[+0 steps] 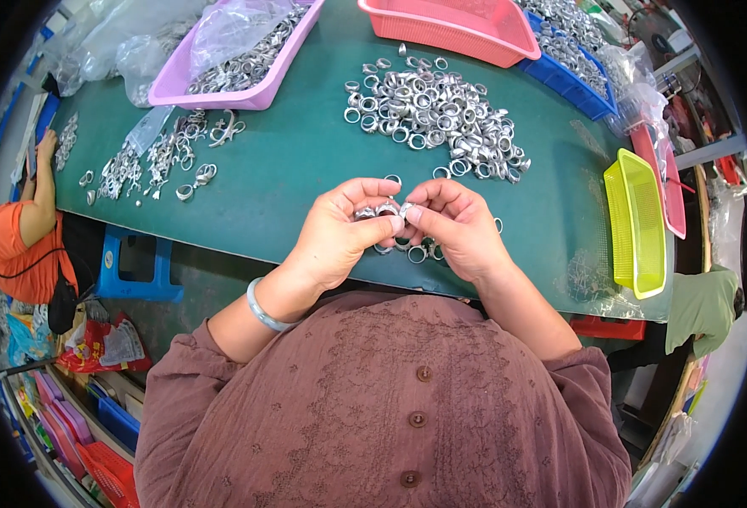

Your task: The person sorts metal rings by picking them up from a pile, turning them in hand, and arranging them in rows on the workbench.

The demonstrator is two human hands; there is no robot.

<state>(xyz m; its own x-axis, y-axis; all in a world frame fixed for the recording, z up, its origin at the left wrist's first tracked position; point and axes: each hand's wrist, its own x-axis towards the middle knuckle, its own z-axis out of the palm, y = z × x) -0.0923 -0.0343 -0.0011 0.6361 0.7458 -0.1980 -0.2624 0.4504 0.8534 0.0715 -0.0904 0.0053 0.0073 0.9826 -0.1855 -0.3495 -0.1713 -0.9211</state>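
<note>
My left hand (pixel 348 222) is closed at the table's near edge, with several silver-coloured metal rings (pixel 385 208) between its thumb and fingers. Thumb and forefinger of my right hand (pixel 460 222) pinch a ring (pixel 406 209) against them, so the fingertips of both hands nearly meet. More loose rings (pixel 416 254) lie on the green tabletop just below the hands, partly hidden by them. Beyond the hands spreads a large heap of similar rings (pixel 441 114).
Small metal pieces (pixel 122 172) lie at left near a purple basket (pixel 259 97) of rings. A pink basket (pixel 454 35), a blue crate (pixel 589 100) and a yellow-green basket (pixel 617 224) line the far and right sides. People work at left and right; a blue stool (pixel 140 286) stands below.
</note>
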